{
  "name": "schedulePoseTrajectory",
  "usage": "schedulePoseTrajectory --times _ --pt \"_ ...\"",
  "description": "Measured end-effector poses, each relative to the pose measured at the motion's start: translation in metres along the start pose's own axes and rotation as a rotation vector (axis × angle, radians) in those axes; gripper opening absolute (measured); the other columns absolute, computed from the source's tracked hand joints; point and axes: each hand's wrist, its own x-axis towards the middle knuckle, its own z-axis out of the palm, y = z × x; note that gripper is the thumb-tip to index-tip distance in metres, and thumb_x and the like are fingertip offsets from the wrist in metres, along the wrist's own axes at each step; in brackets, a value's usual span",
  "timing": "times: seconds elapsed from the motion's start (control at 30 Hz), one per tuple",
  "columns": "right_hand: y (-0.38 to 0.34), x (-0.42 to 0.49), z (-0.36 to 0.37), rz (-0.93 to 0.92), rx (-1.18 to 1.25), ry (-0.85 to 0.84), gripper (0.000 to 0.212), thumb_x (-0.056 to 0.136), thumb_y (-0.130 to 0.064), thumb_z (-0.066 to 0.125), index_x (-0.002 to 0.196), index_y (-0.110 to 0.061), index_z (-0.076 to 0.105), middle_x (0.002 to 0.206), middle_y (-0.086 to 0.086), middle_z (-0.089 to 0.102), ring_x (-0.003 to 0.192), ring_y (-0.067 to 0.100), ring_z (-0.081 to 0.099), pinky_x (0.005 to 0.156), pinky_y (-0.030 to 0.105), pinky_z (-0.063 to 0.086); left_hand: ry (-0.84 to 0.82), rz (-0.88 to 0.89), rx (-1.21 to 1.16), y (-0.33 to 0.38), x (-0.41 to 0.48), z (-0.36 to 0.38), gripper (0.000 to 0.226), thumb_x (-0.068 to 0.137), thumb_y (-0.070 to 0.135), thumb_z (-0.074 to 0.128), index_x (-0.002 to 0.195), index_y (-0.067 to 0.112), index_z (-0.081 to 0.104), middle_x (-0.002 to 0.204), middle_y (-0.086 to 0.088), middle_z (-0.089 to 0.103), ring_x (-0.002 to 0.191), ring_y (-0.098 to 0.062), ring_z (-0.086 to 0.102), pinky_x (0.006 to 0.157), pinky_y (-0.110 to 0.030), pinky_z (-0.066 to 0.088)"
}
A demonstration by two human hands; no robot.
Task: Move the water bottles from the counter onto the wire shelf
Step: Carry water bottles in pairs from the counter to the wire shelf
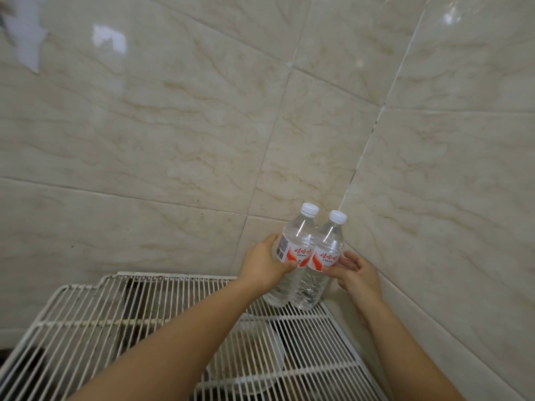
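Observation:
Two clear water bottles with white caps and red-and-white labels stand side by side on the far right corner of the white wire shelf (95, 311). My left hand (265, 263) grips the left bottle (295, 247) around its label. My right hand (357, 274) touches the right bottle (325, 256) at its label with the fingertips, fingers partly spread. Both bottles lean slightly and touch each other, close to the wall corner.
Glossy beige marble-look wall tiles (173, 125) meet in a corner right behind the bottles. Below the wire shelf a whitish bowl-like container (252, 360) and dark shapes show through the bars. The shelf's left and front areas hold nothing.

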Motion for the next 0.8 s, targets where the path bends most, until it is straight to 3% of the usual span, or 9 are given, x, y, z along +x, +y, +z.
schedulePoseTrajectory --times 0.07,0.13,0.27,0.4,0.57,0.8 --pt "-0.004 -0.020 -0.001 -0.018 -0.061 0.064 0.065 0.072 -0.008 0.081 0.130 -0.012 0.051 0.118 0.004 0.059 0.099 0.018 0.058 0.084 0.031 0.047 0.043 0.000 0.014 -0.001 -0.012 -0.007 0.068 0.086 0.027 0.068 0.145 0.018 0.035 0.146 -0.004 0.045 0.131 -0.022 0.046 0.104 -0.035 0.041" --pt "-0.008 -0.042 0.000 -0.031 -0.104 0.064 0.048 0.076 -0.012 0.080 0.116 -0.018 0.053 0.112 0.003 0.060 0.088 0.010 0.058 0.072 0.026 0.046 0.074 0.011 0.053 -0.004 -0.028 -0.015 0.066 0.086 0.031 0.067 0.144 0.020 0.038 0.147 -0.002 0.045 0.131 -0.020 0.046 0.105 -0.037 0.041" --pt "-0.023 -0.096 0.010 -0.032 -0.184 -0.016 0.042 0.076 -0.017 0.080 0.110 -0.017 0.056 0.101 -0.003 0.061 0.084 0.006 0.057 0.066 0.019 0.043 0.115 0.012 0.097 -0.003 -0.080 -0.047 0.058 0.088 0.031 0.066 0.140 0.019 0.043 0.145 -0.002 0.047 0.118 -0.015 0.054 0.093 -0.030 0.046" --pt "-0.042 -0.176 0.035 -0.066 -0.238 -0.120 0.047 0.078 -0.021 0.079 0.119 -0.010 0.058 0.111 0.006 0.062 0.094 0.018 0.060 0.076 0.025 0.045 0.188 -0.014 0.160 0.000 -0.155 -0.091 0.053 0.088 0.034 0.064 0.135 0.014 0.050 0.139 -0.006 0.053 0.126 -0.022 0.051 0.102 -0.037 0.043" --pt "-0.059 -0.284 0.078 -0.157 -0.305 -0.319 0.042 0.082 -0.025 0.074 0.119 -0.013 0.058 0.112 0.003 0.061 0.099 0.020 0.060 0.090 0.037 0.050 0.299 -0.038 0.217 -0.008 -0.264 -0.152 0.045 0.090 0.030 0.063 0.130 0.013 0.054 0.134 -0.004 0.057 0.123 -0.020 0.053 0.101 -0.034 0.041" --pt "-0.097 -0.407 0.178 -0.238 -0.291 -0.544 0.037 0.081 -0.013 0.072 0.116 -0.007 0.060 0.104 0.005 0.060 0.090 0.018 0.056 0.086 0.033 0.047 0.513 -0.236 0.276 -0.045 -0.399 -0.280 0.043 0.089 0.030 0.062 0.128 0.013 0.056 0.130 -0.005 0.060 0.120 -0.021 0.055 0.099 -0.033 0.045"
